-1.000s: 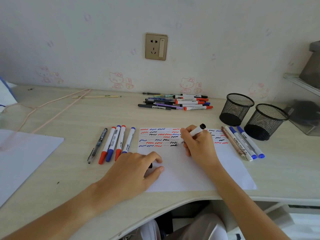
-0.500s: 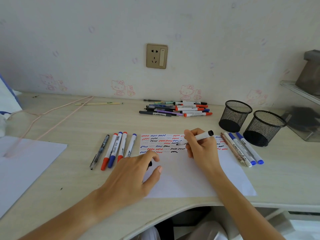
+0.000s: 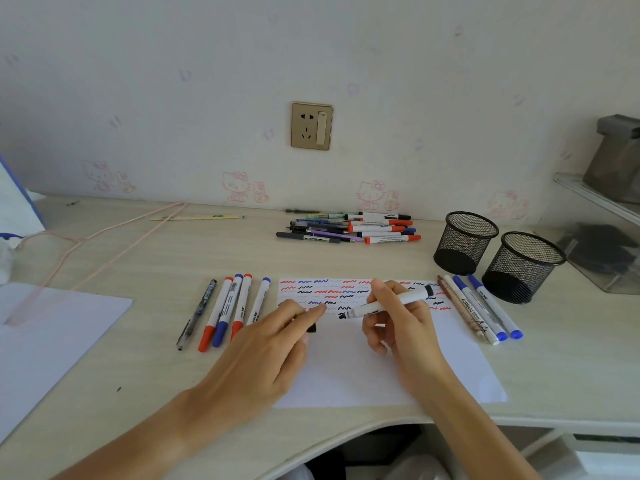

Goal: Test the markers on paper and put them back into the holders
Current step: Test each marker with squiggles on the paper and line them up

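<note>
Right hand (image 3: 398, 320) pinched an uncapped black marker (image 3: 391, 302) over the squiggle-covered paper (image 3: 381, 368) on the table (image 3: 145, 258), left hand (image 3: 263, 355) pinched its black cap (image 3: 311, 328); one right-side pen (image 3: 467, 311) read "ACRYLIC".

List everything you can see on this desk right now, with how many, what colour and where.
test paper: one, white, red, blue and black squiggles along its top, desk centre
blank sheet: one, white, desk left
row of pens: five, left of the test paper
second row of pens: four, right of the test paper
pile of pens: mixed colours, by the wall
mesh holders: two, black, far right
wall socket: one, gold
marker: one, white, black end, uncapped
cap: one, black
left hand: holds the cap
right hand: holds the marker
</note>
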